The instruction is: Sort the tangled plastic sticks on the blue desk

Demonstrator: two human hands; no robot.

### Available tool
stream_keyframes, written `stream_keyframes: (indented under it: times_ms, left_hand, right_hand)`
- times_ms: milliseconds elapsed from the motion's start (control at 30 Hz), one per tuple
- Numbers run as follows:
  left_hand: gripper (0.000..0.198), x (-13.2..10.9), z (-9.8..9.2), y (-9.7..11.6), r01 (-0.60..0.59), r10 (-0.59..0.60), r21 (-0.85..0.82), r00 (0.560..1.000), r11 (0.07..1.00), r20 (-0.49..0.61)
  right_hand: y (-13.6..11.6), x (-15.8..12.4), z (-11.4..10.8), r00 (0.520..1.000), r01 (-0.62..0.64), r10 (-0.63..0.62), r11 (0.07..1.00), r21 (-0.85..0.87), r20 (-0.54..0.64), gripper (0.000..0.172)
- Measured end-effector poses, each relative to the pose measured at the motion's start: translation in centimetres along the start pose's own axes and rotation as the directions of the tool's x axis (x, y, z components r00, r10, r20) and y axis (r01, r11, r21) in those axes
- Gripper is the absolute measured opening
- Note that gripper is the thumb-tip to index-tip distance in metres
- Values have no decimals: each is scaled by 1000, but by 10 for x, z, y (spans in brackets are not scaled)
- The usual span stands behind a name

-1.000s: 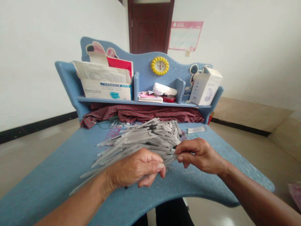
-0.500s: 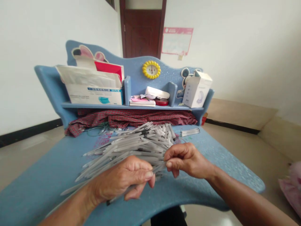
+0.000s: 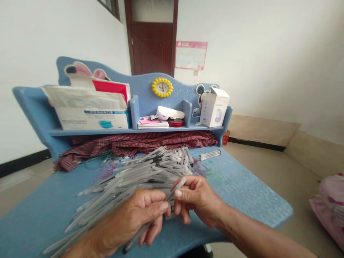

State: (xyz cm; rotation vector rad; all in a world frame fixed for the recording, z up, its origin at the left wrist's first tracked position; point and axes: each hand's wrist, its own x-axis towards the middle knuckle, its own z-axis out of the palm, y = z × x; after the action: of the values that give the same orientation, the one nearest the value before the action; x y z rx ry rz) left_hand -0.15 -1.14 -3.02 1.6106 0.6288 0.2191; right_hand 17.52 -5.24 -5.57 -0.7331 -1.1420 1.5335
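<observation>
Both hands meet over the front of a blue desk, at a loose pile of translucent pens [image 3: 134, 176]. My left hand [image 3: 142, 215] is closed on a pen [image 3: 137, 237] whose dark end sticks out below the palm. My right hand [image 3: 195, 197] pinches a frosted pen cap [image 3: 180, 183] between thumb and fingers, tilted up to the right. The cap lies in line with the pen; fingers hide whether the two are joined. Several pens lie in a small neat row [image 3: 210, 154] right of the pile.
The desk [image 3: 249, 186] carries a shelf [image 3: 94, 132] at its back, with a mask box [image 3: 91, 116], a white box [image 3: 215, 107] and a red tin [image 3: 175, 123]. A checked cloth [image 3: 129, 143] lies under the shelf. Pink fabric [image 3: 330, 204] is at the far right.
My hands have come closer together, and a cap now shows in my right fingers. The camera view has shifted, moving the desk left and down in the picture.
</observation>
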Motion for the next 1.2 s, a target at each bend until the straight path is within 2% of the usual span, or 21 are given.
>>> stream_keyframes:
  times_ms: [67,133,200,267,333,400,467,533,567,600,667,733,900,1067,1200]
  left_hand:
    - [32,1,2,1,-13,13,0,999,1000,31]
    - [32,1,4,2,-61,61,-10,997,998,45]
    - [31,0,5,3,-117,116,-23,993,993,-6]
    - [37,-1,4,5,-127,123,-38,988,991,-96]
    - [43,-2,3,6,-108,96,-52,977,993,-193]
    - [44,-1,2,6,-93,78,-44,962,995,-262]
    - [44,0,1,7,-90,80,-20,953,996,-292]
    - [42,1,2,7,-73,73,9,958,997,-277]
    - [41,2,2,6,-65,70,26,962,998,-263]
    - [40,3,3,6,-59,68,44,966,997,-248]
    - [37,3,4,5,-55,72,82,972,995,-222]
    - [36,3,5,5,-59,80,106,975,993,-207]
    - [37,1,3,7,-62,79,76,969,995,-236]
    - [34,-2,-3,10,-97,96,16,925,995,-369]
    - [27,-3,-8,12,-143,133,18,854,989,-502]
  right_hand:
    - [0,1,5,1000,8,-8,1000,3,-8,27]
    - [-12,0,4,999,41,-42,997,-68,-19,27]
    - [-37,-5,-2,992,113,-125,963,-245,-35,27]
    - [-69,-13,-12,965,201,-259,824,-530,-37,23]
    - [-99,-21,-23,944,210,-330,601,-771,1,19]
    - [-119,-26,-36,919,156,-395,359,-920,2,18]
    - [-124,-25,-50,900,-24,-436,2,-1000,-22,20]
    - [-117,-16,-66,921,-240,-382,-406,-882,-75,21]
    - [-110,-10,-75,941,-289,-315,-564,-773,-122,22]
    - [-102,-4,-84,958,-287,-215,-673,-682,-191,23]
    - [-85,10,-101,964,-245,-110,-715,-654,-242,23]
    - [-71,20,-115,965,-213,-48,-717,-664,-258,26]
    - [-58,33,-134,958,-203,-2,-712,-672,-288,29]
    - [-60,38,-139,949,-241,-24,-699,-673,-314,33]
    - [-60,35,-122,941,-280,-59,-685,-673,-332,29]
